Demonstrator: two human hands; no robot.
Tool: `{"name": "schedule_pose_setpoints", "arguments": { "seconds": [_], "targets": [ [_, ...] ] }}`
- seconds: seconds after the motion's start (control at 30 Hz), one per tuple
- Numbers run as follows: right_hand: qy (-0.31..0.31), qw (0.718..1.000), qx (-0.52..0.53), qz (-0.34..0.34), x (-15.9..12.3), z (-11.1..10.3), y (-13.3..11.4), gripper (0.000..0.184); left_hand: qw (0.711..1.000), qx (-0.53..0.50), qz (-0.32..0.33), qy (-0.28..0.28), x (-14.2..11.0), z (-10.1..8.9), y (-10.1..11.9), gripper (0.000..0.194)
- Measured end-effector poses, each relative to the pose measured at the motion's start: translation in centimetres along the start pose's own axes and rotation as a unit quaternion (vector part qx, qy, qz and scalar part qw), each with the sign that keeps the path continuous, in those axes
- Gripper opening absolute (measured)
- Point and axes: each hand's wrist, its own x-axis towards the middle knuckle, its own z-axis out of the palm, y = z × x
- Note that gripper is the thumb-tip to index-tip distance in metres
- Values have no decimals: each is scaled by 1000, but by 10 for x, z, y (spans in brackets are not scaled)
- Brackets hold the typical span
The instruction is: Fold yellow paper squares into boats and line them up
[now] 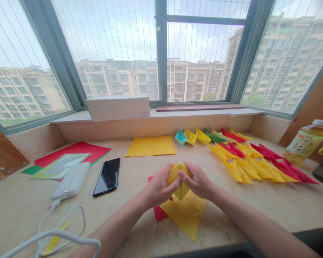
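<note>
A yellow folded piece (182, 191) is clasped between two bare hands at the near middle of a counter (285, 204). Both the left hand (161, 181) and the right hand (199, 179) are closed on its sides, with the thumbs (184, 177) brought to the front near the centre, seemingly so that the two halves are kept even and the thin paper is not crushed. The piece is held over a creased yellow sheet (190, 216), one corner of which is pointed at the near edge, and by that sheet a red sheet (159, 214) is partly covered. Whether the piece touches either cannot be told.

To the right, folded boats (247, 166) are set in close rows, a blue boat (181, 137) at the left end of the back one, apparently to be kept out of the hands' way. Beyond the hands, flat yellow paper (152, 146) is laid. On the left, a phone (107, 177) is placed beside a power bank (71, 181), by which a packet (59, 165) on red paper (94, 152) is overlapped. A white cable (54, 233) is looped close to the left forearm (123, 222), by which it could be snagged. A bottle (307, 139) is stood at far right, and a box (118, 108) is rested on the ledge (72, 116)
</note>
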Motion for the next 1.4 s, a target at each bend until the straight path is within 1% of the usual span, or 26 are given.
{"name": "schedule_pose_setpoints", "arguments": {
  "seconds": [0.07,0.17,0.23,0.37,0.53,0.7,0.87,1.07,1.17,1.3,1.4],
  "targets": [
    [9,1000,-6,5,-1,1,-2,29,1000,13,12,5,1,0,-1,30],
    [28,999,-15,6,-1,0,-4,28,994,91,52,42,2,0,-3,22],
    [35,999,-17,8,-2,0,-5,27,987,129,69,62,2,-1,-4,20],
    [45,999,-15,14,-2,0,-7,26,988,126,65,64,3,-1,-4,18],
    [65,997,-15,31,-1,0,-9,25,987,123,78,71,2,-2,-1,16],
    [89,995,-30,22,0,-2,-10,26,987,116,81,80,1,-2,-2,18],
    [110,994,-23,-2,0,-4,-8,26,993,59,82,67,2,-4,-5,26],
    [138,990,9,-30,0,-6,-5,22,992,5,94,79,1,-6,-9,31],
    [160,985,46,-43,0,-6,-2,22,991,-49,93,85,1,-6,-8,33],
    [202,974,97,-26,2,-5,5,26,981,-142,90,92,4,-4,-8,36],
    [216,967,132,-16,3,-3,7,27,975,-188,83,87,5,-3,-9,39]
  ]
}}
